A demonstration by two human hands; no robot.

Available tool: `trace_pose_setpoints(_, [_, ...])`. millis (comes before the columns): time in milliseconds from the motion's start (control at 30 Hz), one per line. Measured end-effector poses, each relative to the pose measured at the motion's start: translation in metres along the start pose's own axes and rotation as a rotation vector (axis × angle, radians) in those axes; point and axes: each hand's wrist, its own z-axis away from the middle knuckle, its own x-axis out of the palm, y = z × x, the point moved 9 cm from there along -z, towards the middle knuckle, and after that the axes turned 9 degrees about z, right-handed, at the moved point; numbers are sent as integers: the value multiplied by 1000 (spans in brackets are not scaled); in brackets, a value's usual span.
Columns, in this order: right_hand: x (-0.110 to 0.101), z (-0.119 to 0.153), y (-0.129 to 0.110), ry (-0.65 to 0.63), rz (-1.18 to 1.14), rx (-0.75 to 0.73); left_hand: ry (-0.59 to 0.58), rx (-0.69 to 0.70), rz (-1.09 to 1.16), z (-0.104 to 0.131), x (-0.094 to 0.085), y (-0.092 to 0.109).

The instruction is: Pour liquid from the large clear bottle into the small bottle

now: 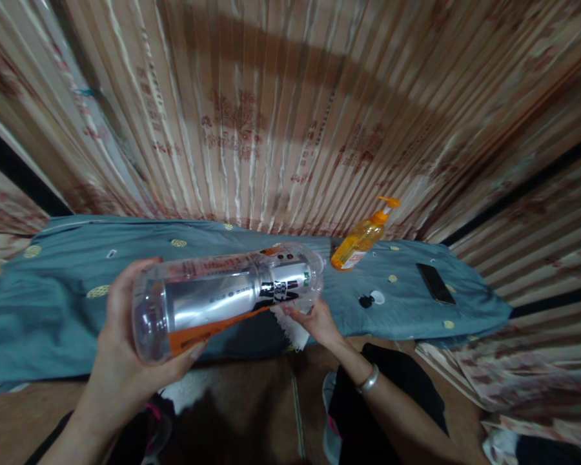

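A large clear plastic bottle [223, 290] with a silver and orange label lies on its side in the air, tilted slightly up to the right. My left hand [135, 342] is wrapped round its wide base end, the thumb along the near side. At the other end, my right hand [322, 323] pinches a white tissue or cloth [294, 330], which hangs below the bottle. The right fingertips are close to the bottle's underside; I cannot tell whether they touch it. A silver bangle [368, 380] circles the right wrist.
A teal cloth [126, 242] covers a low, long surface. On it stand an orange pump bottle [361, 245], a dark phone [436, 284], and a small round white piece [377, 297] beside a black one [366, 301]. Patterned curtains [281, 116] hang behind.
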Motion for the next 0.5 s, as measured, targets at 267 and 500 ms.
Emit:
trace_pose_setpoints(267, [-3, 1, -6, 4, 34, -22, 9, -58, 26, 9, 0, -2])
trace_pose_setpoints(500, [-5, 4, -5, 39, 70, -10, 46, -147, 59, 19, -1, -7])
